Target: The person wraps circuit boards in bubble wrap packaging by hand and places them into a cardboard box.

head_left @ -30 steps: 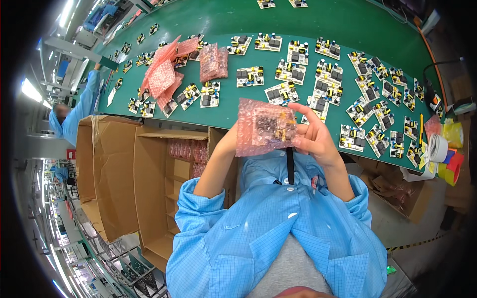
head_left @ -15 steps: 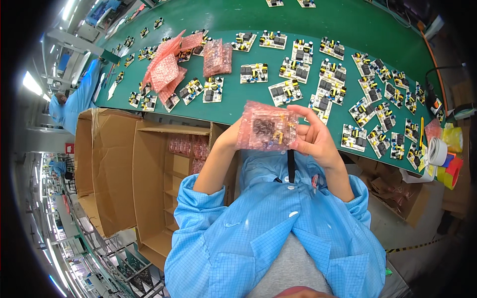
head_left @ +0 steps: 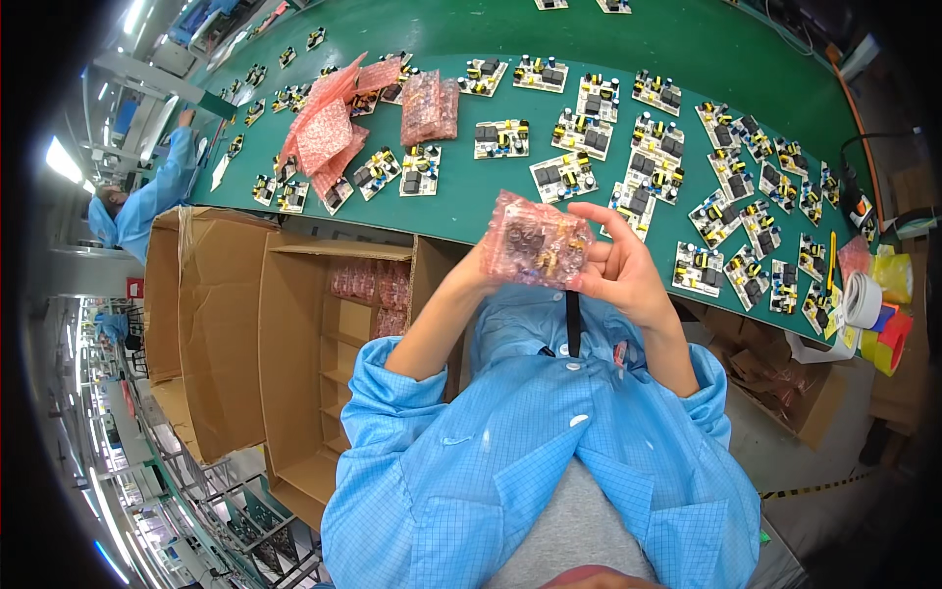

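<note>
Pink bubble bag (head_left: pixel 535 240) holding a circuit board is pinched between left hand (head_left: pixel 483 267) and right hand (head_left: pixel 620 270) fingers; bagging looks underway, closing it seemingly next, cardboard box (head_left: pixel 324 353) at eight o'clock.

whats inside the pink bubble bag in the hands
Through the pink bubble bag a circuit board with dark and yellowish parts shows. The bubble film blurs its finer detail. The left hand is mostly hidden behind the bag; the right hand grips its right edge.

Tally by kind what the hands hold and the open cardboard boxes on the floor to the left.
Pink bubble bag with circuit board inside, held by left hand and right hand: 1
Open cardboard boxes: 2
Total: 3
</note>
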A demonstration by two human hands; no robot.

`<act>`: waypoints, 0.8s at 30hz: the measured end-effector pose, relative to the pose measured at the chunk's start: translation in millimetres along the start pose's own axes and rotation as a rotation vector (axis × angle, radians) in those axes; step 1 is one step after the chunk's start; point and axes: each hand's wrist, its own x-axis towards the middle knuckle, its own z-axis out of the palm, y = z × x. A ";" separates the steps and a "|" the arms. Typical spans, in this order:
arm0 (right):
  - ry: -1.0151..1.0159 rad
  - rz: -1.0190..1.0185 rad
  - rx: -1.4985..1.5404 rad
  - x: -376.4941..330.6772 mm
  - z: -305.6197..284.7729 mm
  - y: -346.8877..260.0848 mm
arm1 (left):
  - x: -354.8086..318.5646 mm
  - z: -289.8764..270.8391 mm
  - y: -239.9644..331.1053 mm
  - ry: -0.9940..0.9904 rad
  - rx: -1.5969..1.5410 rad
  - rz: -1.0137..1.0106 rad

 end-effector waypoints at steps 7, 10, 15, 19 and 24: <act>0.086 -0.045 0.051 1.1 4.7 5.5 | 7.4 -2.4 -9.4 -0.008 0.283 0.214; 0.147 -0.091 0.187 -1.2 -1.9 5.3 | 2.2 28.8 8.1 0.154 0.110 0.210; 0.283 -0.208 0.134 2.9 2.2 6.1 | -0.8 39.9 16.9 -0.103 -0.118 0.313; 0.327 -0.209 0.049 4.7 -1.0 12.9 | 1.9 51.1 11.2 0.093 0.016 0.198; 0.388 -0.145 0.001 6.9 -8.4 22.1 | 2.0 55.1 13.6 0.118 0.138 0.145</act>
